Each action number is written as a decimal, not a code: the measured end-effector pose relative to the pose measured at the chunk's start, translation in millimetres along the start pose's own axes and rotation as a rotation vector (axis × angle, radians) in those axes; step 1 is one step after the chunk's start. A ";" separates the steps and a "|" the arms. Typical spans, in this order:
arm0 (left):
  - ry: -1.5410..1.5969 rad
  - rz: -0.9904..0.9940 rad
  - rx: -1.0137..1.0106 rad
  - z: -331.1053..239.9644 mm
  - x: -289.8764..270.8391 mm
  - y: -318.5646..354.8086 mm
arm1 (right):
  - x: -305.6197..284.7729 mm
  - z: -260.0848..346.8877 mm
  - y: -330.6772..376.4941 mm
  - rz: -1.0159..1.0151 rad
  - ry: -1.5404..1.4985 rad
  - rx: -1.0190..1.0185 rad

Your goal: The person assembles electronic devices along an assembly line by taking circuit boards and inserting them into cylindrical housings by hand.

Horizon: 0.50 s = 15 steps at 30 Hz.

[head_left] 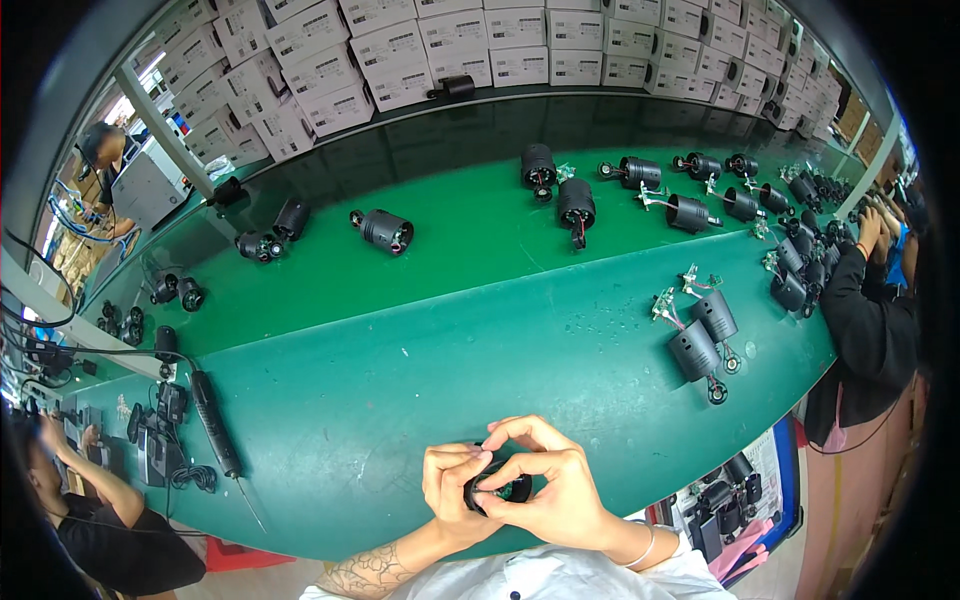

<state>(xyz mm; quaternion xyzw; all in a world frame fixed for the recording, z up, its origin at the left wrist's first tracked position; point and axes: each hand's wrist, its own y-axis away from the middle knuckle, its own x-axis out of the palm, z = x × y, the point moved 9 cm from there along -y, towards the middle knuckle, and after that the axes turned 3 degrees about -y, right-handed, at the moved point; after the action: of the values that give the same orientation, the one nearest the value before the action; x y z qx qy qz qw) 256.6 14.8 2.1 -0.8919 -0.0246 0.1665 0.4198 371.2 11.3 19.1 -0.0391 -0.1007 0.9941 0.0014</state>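
Close to my body, over the bench's front edge, a black cylindrical housing (517, 489) points its open end up. A bit of green, apparently a circuit board, shows inside it. My left hand (450, 492) grips the housing from its left side, fingers wrapped round the wall. My right hand (562, 482) curls over from the right, its thumb and fingers closed at the housing's rim and opening. What the right fingertips pinch is too small to tell. Two more black housings (694, 351) lie to the right, with circuit boards on wires trailing from them.
The green bench (330, 420) carries several black housings (386, 231) along its back. An electric screwdriver (212, 424) is at left, near a black power adapter (153, 452). White boxes (390, 65) are stacked behind. A blue-edged bin (790, 490) stands low at right. Co-workers sit on both sides.
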 end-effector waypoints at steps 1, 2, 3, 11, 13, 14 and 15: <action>-0.009 -0.002 -0.001 0.5 -0.4 0.1 | 0.1 -0.4 0.1 -0.004 0.000 0.006; -0.008 -0.002 -0.002 0.6 -0.8 -0.8 | -0.7 -0.6 -0.3 -0.004 0.000 0.007; -0.004 0.003 0.006 -0.9 -1.0 -3.3 | -1.2 0.7 -1.1 0.014 0.009 -0.007; 0.062 0.001 0.001 -0.4 -1.4 -7.9 | 0.8 6.6 -0.2 0.036 0.128 -0.072; 0.090 -0.005 -0.023 2.5 -1.6 -7.8 | 2.7 10.2 0.7 -0.015 0.160 -0.100; 0.119 -0.012 -0.047 5.0 -1.8 -7.8 | 2.6 13.7 1.5 -0.067 0.193 -0.127; 0.148 -0.019 -0.072 7.5 -2.0 -7.7 | 1.9 17.1 2.6 -0.119 0.227 -0.154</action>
<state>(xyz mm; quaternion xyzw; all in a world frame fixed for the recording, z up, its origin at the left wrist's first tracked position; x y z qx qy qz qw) 253.1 25.0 4.0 -0.9160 -0.0076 0.0950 0.3898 368.0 5.3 35.1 -0.1450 -0.1779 0.9709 0.0685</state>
